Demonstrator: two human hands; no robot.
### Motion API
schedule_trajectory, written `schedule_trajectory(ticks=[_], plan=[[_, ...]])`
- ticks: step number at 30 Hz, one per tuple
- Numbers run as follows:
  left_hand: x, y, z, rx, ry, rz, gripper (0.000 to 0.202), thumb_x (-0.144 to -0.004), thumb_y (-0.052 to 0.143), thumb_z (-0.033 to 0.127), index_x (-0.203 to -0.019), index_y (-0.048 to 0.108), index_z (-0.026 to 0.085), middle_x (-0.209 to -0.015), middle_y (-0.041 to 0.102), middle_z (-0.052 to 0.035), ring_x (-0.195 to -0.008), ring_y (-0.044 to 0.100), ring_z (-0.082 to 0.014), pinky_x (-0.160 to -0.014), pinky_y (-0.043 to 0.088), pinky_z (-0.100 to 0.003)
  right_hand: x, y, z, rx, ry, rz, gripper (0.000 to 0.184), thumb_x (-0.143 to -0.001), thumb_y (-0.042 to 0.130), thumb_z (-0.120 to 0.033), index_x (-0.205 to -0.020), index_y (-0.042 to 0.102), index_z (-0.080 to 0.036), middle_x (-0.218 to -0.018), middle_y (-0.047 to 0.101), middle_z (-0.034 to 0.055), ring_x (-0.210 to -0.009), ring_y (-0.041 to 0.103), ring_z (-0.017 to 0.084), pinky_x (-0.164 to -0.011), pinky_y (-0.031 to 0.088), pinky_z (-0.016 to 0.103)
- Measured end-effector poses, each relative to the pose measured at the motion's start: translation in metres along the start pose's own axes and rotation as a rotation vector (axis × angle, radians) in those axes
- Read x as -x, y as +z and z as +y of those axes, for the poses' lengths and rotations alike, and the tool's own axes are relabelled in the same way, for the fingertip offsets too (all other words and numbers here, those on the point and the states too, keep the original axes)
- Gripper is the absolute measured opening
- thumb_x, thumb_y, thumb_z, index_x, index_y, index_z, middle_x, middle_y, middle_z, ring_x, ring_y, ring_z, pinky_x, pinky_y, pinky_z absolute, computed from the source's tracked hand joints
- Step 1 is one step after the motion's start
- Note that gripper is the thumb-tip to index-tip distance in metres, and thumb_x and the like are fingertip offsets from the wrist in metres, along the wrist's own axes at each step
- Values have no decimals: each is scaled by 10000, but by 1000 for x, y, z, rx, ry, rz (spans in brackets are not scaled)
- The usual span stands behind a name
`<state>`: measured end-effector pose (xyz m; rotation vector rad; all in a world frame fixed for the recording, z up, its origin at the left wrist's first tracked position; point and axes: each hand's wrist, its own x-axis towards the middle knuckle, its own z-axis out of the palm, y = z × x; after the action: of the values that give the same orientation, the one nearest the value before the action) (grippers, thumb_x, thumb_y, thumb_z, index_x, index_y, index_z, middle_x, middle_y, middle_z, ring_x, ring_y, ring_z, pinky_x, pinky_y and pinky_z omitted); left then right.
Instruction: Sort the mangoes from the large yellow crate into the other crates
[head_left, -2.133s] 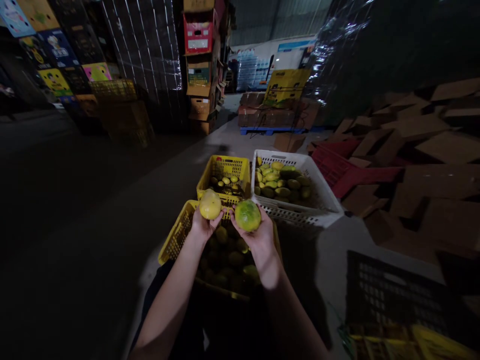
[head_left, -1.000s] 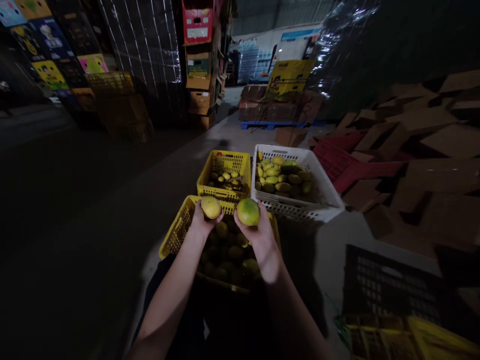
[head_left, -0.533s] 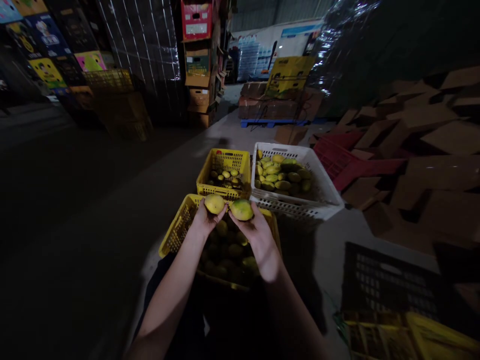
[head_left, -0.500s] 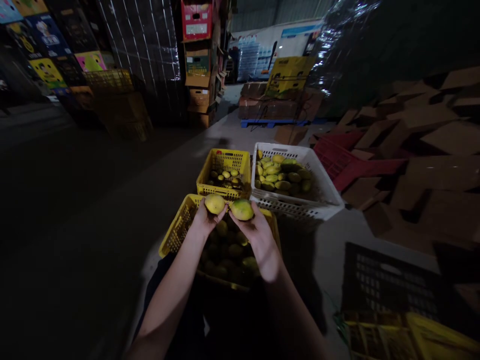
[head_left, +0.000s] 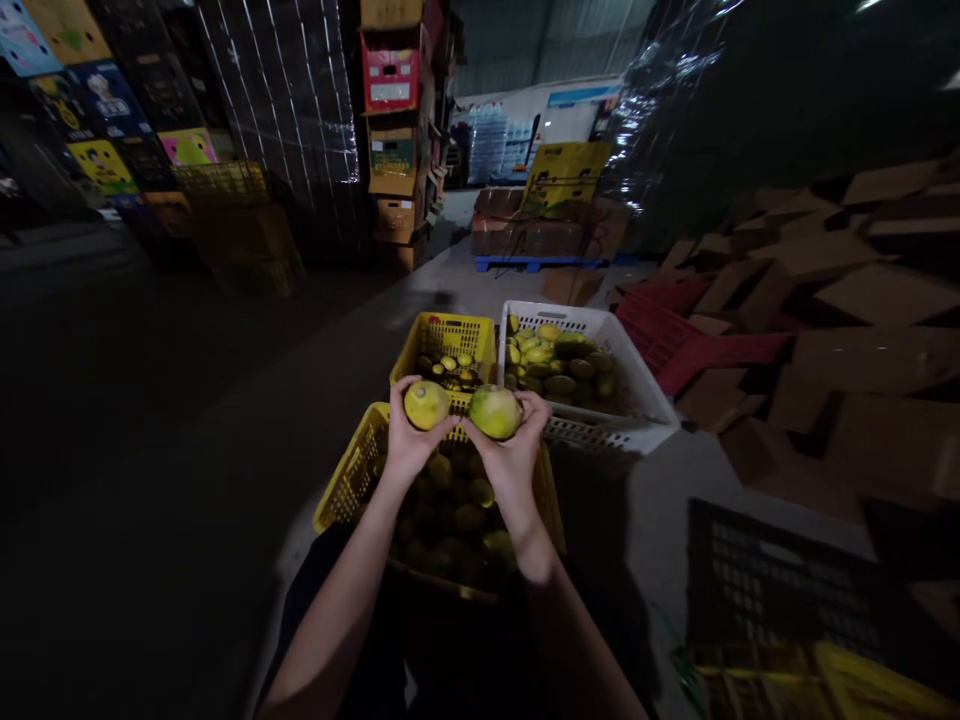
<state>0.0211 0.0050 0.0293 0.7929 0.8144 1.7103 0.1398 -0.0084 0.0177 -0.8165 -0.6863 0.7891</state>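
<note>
My left hand [head_left: 407, 436] is closed round a yellow mango [head_left: 427, 405], its stem end turned up toward me. In my right hand [head_left: 517, 447] is a greener mango [head_left: 495, 411] with a pale patch on one side. The two hands are side by side, thumbs almost meeting, above the near yellow crate [head_left: 347, 474]. Many mangoes [head_left: 470, 517] lie in shadow inside that crate. Just beyond stands a smaller-looking yellow crate [head_left: 444, 326] with several mangoes on its bottom. To its right, a white crate [head_left: 634, 396] holds a heap of green-yellow mangoes [head_left: 559, 362].
Flattened cardboard [head_left: 885, 370] is piled on the right beside a red crate [head_left: 675, 335]. A black crate [head_left: 772, 570] and a yellow crate [head_left: 862, 685] are at lower right. Stacked cartons [head_left: 394, 150] and a blue pallet [head_left: 536, 264] stand behind.
Both mangoes have been turned in my hands, so their ends now face me more. My hands have shifted slightly apart, and the view has tilted up a little.
</note>
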Motion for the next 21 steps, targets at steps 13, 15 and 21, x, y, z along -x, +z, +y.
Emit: schedule_trajectory(ticks=[13,15,21], plan=[[4,-6,6,-81,146,-100,650,-475,928,43,-1047,689,239,-1154,656,-29,-1146,604,-203,-992,447,-216,10,-6,-6,247,-294,-53,668,-507,922,-151,-1062,571,-271,-1251,587,53,-1250,549,225,-1200,348,415],[2,-6,6,-17,77,-88,653,-526,919,60,-1109,691,246,-1113,686,-14,-1060,641,-169,-921,487,-191,6,-6,-10,184,-201,-23,664,-508,927,-179,-1079,599,-267,-1213,615,31,-1179,586,207,-1135,426,380],[-8,-10,10,370,-615,-62,366,-942,557,460,-1082,653,135,-800,717,-70,-605,677,-170,-503,547,-236,-10,-10,-5,-313,567,-126,351,-752,750,-522,-874,680,-200,-808,744,63,-697,690,212,-611,588,333]])
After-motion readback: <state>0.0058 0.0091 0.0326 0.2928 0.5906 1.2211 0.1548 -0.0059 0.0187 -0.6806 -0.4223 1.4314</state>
